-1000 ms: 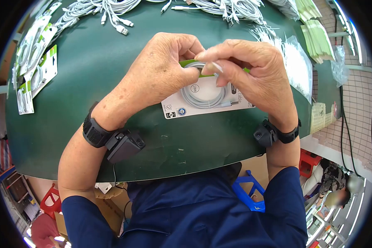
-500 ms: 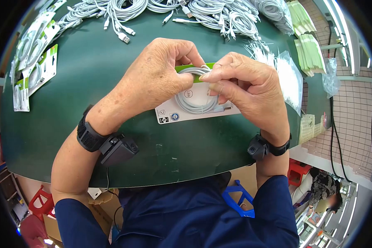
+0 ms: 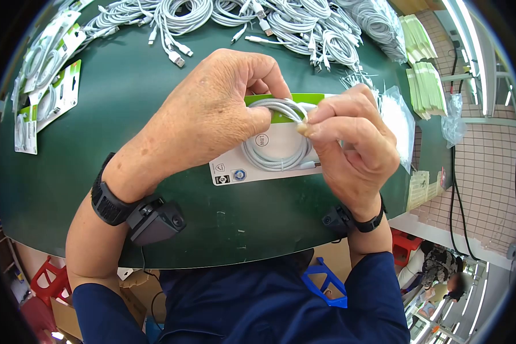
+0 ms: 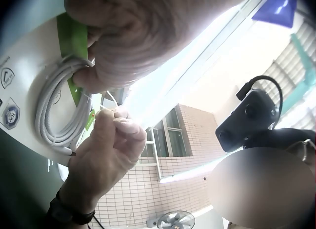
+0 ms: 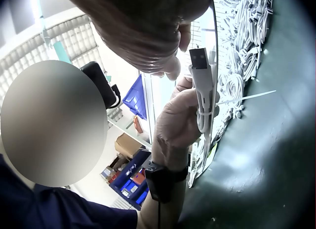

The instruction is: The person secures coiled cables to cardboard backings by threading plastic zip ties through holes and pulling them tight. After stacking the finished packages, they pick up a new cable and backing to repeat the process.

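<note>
My left hand [image 3: 212, 106] grips the top of a coiled white USB cable [image 3: 271, 167] and the printed card [image 3: 223, 163] behind it, thumb in front at the green band. A thin white cable tie [image 5: 256, 95] sticks out behind the card in the right wrist view. Its narrow strip [image 4: 112, 96] arches by my right fingertips in the left wrist view. Thumb and forefinger of my right hand [image 3: 358, 146] pinch the strip at the coil's upper right. The cable's USB plug [image 5: 199, 60] stands against the card.
Bundles of white cables [image 3: 321, 28] lie along the table's far side. Loose cable ties [image 3: 397, 123] spill from a bag at right, near stacks of pale green cards [image 3: 427, 89]. Carded cables [image 3: 49, 86] overlap at left. The green table [image 3: 229, 223] has a curved near edge.
My right fingers came down to the coil's top, pinched the tie strip there, then drew right and slightly down. My left hand keeps its hold on the cable and card.
</note>
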`<state>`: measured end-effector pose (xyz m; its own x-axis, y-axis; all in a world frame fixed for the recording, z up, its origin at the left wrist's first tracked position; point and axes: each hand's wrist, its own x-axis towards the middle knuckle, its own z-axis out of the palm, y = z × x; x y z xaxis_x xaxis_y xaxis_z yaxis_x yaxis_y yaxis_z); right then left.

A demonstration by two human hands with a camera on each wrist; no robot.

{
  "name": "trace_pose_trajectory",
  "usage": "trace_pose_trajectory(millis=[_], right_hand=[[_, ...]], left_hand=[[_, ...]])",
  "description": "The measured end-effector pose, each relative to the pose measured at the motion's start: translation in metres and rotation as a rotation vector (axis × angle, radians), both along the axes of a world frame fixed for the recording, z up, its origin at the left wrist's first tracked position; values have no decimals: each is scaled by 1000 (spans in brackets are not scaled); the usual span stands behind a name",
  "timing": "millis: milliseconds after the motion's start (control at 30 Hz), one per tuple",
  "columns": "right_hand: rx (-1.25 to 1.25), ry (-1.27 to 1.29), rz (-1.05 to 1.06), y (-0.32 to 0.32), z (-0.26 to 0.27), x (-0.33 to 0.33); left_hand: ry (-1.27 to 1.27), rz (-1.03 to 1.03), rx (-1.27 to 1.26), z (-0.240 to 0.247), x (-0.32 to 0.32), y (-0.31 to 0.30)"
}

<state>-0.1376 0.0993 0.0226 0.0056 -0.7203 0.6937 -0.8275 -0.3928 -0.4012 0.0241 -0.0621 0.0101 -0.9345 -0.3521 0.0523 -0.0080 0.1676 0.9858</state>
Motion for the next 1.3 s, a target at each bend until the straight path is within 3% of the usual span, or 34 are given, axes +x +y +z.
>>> trace_pose_trajectory(millis=[600,1100,1200,1300], right_hand=[[3,1,-9,-1,-5,5],[48,325,-12,-4,-7,3],[67,292,16,-5,-8,-2],[-24,92,-2,-6,0,-9]], left_hand=[[35,30,-84,3,1,1],[12,-31,32,-1,-2,3],[5,3,-3,1,-2,3],[25,32,-35,1,-2,-3]])
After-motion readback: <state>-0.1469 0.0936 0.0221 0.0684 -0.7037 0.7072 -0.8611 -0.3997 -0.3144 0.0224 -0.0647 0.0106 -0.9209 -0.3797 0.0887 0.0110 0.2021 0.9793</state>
